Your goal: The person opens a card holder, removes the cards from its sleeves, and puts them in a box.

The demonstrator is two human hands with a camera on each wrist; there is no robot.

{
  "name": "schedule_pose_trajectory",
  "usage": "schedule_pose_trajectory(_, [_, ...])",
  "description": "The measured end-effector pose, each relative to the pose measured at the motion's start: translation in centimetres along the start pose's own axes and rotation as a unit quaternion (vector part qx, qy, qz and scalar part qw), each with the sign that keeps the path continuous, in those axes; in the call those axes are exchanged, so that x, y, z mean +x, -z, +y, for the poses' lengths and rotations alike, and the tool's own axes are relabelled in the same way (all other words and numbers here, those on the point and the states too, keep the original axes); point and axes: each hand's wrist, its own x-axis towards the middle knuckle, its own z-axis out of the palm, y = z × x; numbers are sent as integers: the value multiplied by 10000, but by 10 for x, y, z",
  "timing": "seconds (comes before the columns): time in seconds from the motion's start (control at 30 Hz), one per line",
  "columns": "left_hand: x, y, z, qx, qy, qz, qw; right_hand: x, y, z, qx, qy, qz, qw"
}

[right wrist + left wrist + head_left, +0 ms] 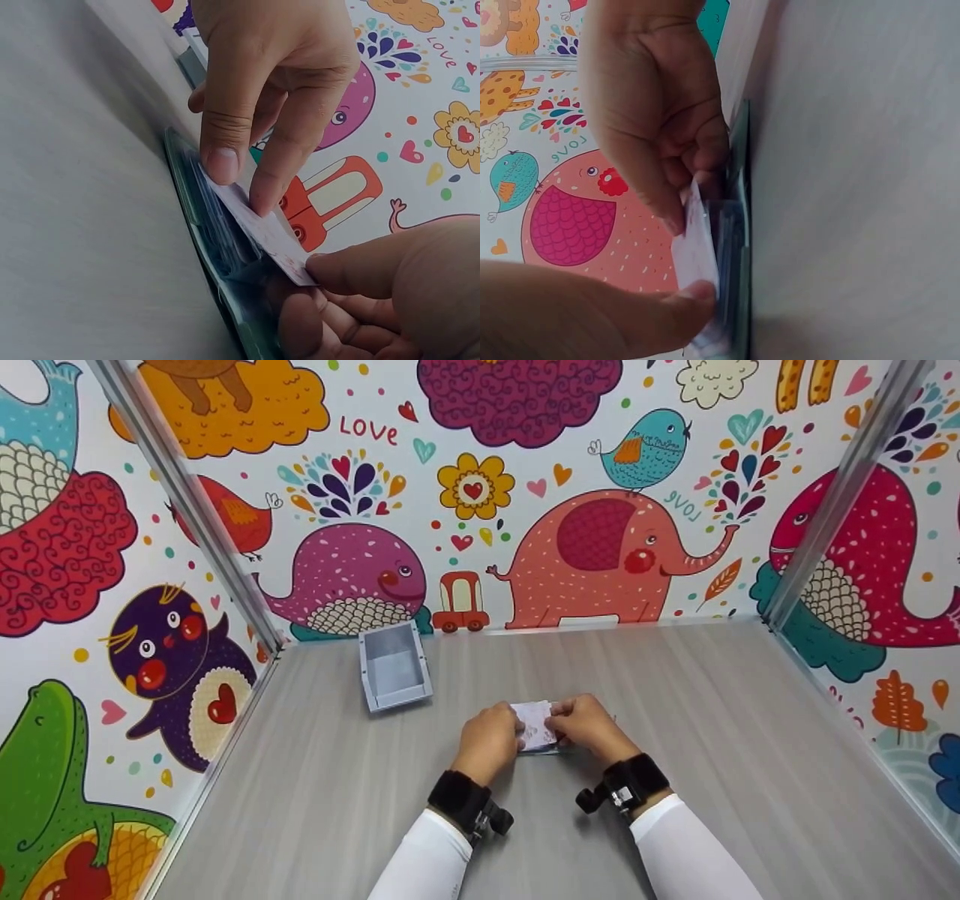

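The left hand (491, 739) and right hand (592, 727) both pinch a white printed paper card (535, 724), at its 9 and 3 o'clock sides, over a green-covered booklet of clear sleeves (225, 240). An open grey rectangular box (396, 669) lies toward 10 o'clock.

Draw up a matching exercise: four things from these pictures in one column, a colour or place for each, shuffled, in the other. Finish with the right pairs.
Things
1. Box
2. Printed card
3. Booklet
4. Left wrist strap

Descriptions
A. Black, at the end of a white sleeve
B. Green cover, clear leaves
C. Grey and open-topped, off to the person's left
D. Pale, pinched at its edges

Right pairs
1-C; 2-D; 3-B; 4-A
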Motion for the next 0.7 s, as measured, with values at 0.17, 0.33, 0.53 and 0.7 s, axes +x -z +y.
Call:
schedule_pose_trajectory(0.17, [1, -1, 0, 20, 82, -75, 9999, 1, 3, 0, 181, -53, 64, 9998])
schedule_pose_trajectory(0.33, [2, -1, -1, 62, 66, -79, 9999, 3, 12, -1, 263, -218, 186, 9992])
schedule_pose_trajectory(0.53, [0, 1, 0, 394, -213, 46, 9990, 3, 27, -3, 55, -249, 423, 9988])
schedule_pose_trajectory(0.7, [2, 5, 0, 229, -155, 100, 9996, 1, 36, -8, 64, -101, 601, 9981])
